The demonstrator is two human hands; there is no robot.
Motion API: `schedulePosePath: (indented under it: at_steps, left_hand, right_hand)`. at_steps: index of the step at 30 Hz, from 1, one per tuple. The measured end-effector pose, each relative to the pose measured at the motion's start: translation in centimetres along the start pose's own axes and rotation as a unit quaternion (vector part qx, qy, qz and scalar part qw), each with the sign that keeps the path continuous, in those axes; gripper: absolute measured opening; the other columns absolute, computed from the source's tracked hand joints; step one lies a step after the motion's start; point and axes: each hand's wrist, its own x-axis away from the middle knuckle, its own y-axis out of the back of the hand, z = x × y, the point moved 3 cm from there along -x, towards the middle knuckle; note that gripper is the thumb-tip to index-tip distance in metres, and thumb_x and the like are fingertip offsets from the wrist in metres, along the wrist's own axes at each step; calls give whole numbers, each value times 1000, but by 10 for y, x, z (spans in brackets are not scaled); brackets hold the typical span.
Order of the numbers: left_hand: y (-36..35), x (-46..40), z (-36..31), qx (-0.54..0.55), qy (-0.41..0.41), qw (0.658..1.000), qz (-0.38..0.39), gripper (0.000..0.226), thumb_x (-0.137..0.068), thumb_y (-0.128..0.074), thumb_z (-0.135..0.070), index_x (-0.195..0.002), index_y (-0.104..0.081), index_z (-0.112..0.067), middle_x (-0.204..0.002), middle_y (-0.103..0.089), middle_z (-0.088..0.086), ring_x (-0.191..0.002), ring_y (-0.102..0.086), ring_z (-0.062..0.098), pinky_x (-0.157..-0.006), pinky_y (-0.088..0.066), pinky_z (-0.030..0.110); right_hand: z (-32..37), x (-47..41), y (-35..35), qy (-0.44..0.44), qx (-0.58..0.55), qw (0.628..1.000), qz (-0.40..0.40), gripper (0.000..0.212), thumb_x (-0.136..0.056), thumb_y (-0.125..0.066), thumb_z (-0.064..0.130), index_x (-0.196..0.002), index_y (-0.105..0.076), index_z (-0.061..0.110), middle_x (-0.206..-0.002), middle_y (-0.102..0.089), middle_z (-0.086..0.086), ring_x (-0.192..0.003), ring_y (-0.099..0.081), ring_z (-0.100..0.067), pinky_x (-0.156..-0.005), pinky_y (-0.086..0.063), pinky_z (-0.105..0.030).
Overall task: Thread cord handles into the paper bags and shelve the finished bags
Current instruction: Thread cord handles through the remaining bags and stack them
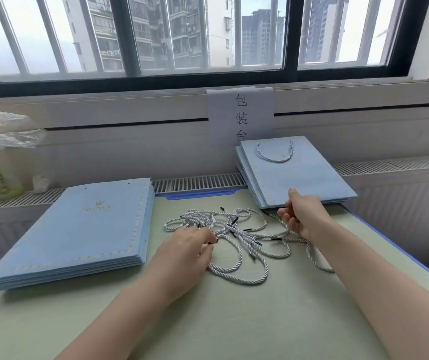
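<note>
- The cord handles (pixel 236 237) lie in a loose tangle on the green bench (pixel 208 320), between the two stacks of bags. They are thin twisted cords, pale, with short dark tips at the ends.
- The left hand (pixel 182 245) rests on the near left of the tangle, its fingers (pixel 205 237) curled down onto a cord. It looks like a pinch, though the exact contact is hidden under the fingers.
- The right hand (pixel 302 216) sits at the far right of the tangle, just beside the near edge of the finished stack. Its fingers (pixel 285 216) are loosely curled with a cord running by them. I cannot tell for sure that they grip it.
- To my eye these cords are light and limp. Lift one by its middle and its neighbours will likely come along, since the loops cross one another.
- The better hold is probably near a dark tip (pixel 276 239). It looks stiffer than the cord, and I'd guess it is the part that goes through a hole.
- The unthreaded paper bags (pixel 78 229) lie flat in a stack on the left, with a gold crown and small punched holes near the top bag's far edge. They look stiff enough to slide, but would crease if bent.
- The finished bags (pixel 294 175) are stacked on the far right, the top one showing its looped handle (pixel 276 154). I'd carry those flat by the edges, not by the cord.
- No shelf is visible from here.
</note>
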Motion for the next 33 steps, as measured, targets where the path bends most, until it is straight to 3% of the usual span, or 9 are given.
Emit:
schedulePosePath:
  at_steps: [3,5,7,9,14,18,21,26,33]
  left_hand:
    - [19,-1,4,-67,57,992,-90,26,-99,-39,-27,-119,-55,-23,-116,-59,-6,-113,-48,16,-90,-39,31]
    - [35,0,14,-159,126,972,-122,27,-98,-40,-25,-122,-52,-22,-118,-58,-2,-113,-48,21,-88,-38,34]
    - [45,2,34,-242,225,943,-41,33,-97,-41,-31,-129,-40,-21,-125,-49,3,-118,-42,26,-89,-37,36]
    - [53,6,54,-235,307,919,73,45,-93,-49,-44,-128,-35,-19,-128,-44,8,-121,-37,30,-89,-36,38]
    - [65,14,77,-182,275,927,177,66,-75,-70,-52,-124,-41,-20,-122,-52,1,-111,-41,23,-81,-36,33]
    - [77,16,88,-161,253,941,153,71,-72,-75,-48,-132,-43,-28,-132,-50,-6,-121,-46,19,-95,-40,33]
    - [79,14,92,-150,259,944,140,62,-71,-76,-49,-124,-54,-27,-125,-54,-5,-117,-50,20,-96,-42,35]
    - [94,7,80,-84,245,964,-62,19,-91,-52,-31,-92,-67,-19,-92,-70,-9,-94,-63,19,-77,-44,30]
    - [71,12,77,-120,227,961,104,56,-79,-70,-48,-128,-47,-33,-129,-50,-8,-116,-46,16,-83,-34,28]
  right_hand:
    - [1,29,-30,121,176,972,99,34,-100,-40,27,-78,-55,5,-63,-60,-8,-46,-50,-13,-43,-40,-20]
    - [-6,52,-53,257,371,879,155,32,-98,-44,33,-85,-58,6,-82,-64,-8,-69,-56,-17,-65,-48,-32]
    - [-19,71,-72,343,520,758,191,34,-94,-48,45,-103,-59,14,-107,-57,-1,-100,-51,-18,-88,-44,-36]
    - [-30,82,-82,352,561,715,225,39,-92,-51,46,-115,-53,16,-121,-46,0,-114,-41,-18,-95,-37,-33]
    - [-30,87,-89,368,544,719,227,15,-96,-50,29,-97,-53,14,-105,-54,-1,-97,-48,-18,-76,-33,-28]
    - [-32,84,-87,385,572,695,202,13,-96,-42,19,-93,-49,8,-98,-56,-7,-91,-49,-23,-79,-39,-36]
    - [-26,83,-83,379,520,747,167,10,-96,-38,16,-92,-45,9,-88,-58,-8,-81,-52,-29,-75,-43,-43]
    - [2,87,-71,391,206,888,131,12,-96,-44,4,-92,-50,12,-72,-60,-7,-60,-53,-18,-62,-48,-41]
    - [31,93,-55,324,-163,902,235,28,-97,-39,-3,-97,-62,15,-86,-66,-2,-87,-65,-15,-82,-51,-25]
